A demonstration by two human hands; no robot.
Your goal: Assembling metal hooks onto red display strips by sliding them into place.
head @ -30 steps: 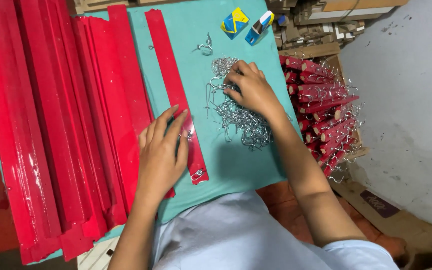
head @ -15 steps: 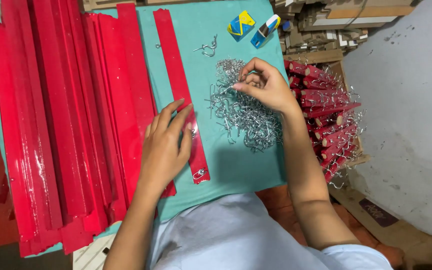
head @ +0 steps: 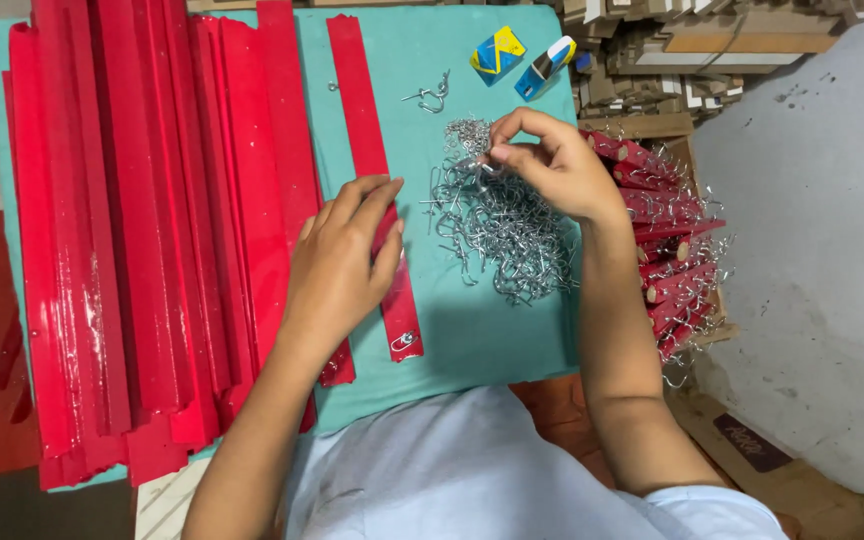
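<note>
Right, wooden crate [head: 687, 135] at the table's right edge: packed with finished red strips [head: 667, 235], metal hooks already on them, stacked on a slant and reaching above the rim. Cardboard and wood offcuts [head: 692, 45] are piled behind the crate.

Teal work surface [head: 497, 330] carries the loose stock: a heap of small silver wire hooks [head: 497, 225] mid-table, a few stray hooks [head: 430, 95] further back, and a wide stack of long glossy red strips [head: 152, 230] on the left.

Right hand [head: 557, 165]: fingers curled in tight, thumb and index fingertips [head: 500, 150] pinched together on one hook from the top of the heap. Other fingers folded, hand raised just off the pile.

Left hand [head: 342, 265]: fingers straight and close together, palm down flat on the single red strip [head: 377, 190] lying just left of the heap, pressing it to the surface. That strip has a hook at its near end [head: 404, 340].

Two small blue-yellow packets [head: 522, 60] sit at the far edge.
</note>
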